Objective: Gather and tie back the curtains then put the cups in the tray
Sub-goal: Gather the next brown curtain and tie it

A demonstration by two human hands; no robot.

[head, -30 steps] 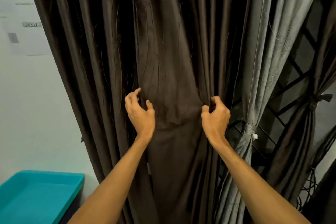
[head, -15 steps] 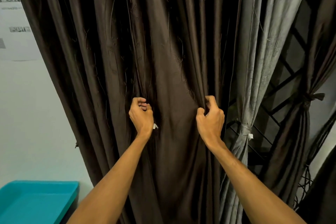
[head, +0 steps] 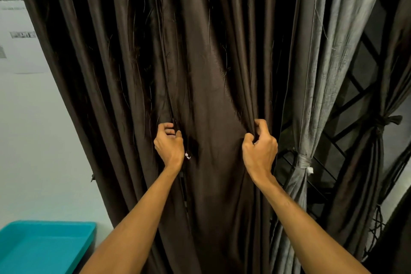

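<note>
folds of the dark brown curtain [head: 206, 95] were bunched between our two hands, and that was the step we were on: gathering the panel before any tie went round it. our left hand [head: 169, 147] was closed on a pleat at the panel's left side, fingers curled into the cloth, and our right hand [head: 259, 149] was clenched on a fold at its right edge, so a flat stretch of fabric hung taut between them. to do this well, we judged, the hands should draw toward each other at the same height, stacking pleat on pleat rather than crumpling, and the grip should stay firm because the sheen suggested slippery cloth. a small white tag or tie end [head: 188, 156] showed just beside the left wrist; we could not tell what it was. the grey curtain [head: 311, 73] to the right was already cinched with a knot [head: 303, 161], as was another dark one [head: 375, 162] beyond it, a fair guide for height. the teal tray [head: 47, 224] sat low at the left, well apart from the curtains, and no cups were in view.
</note>
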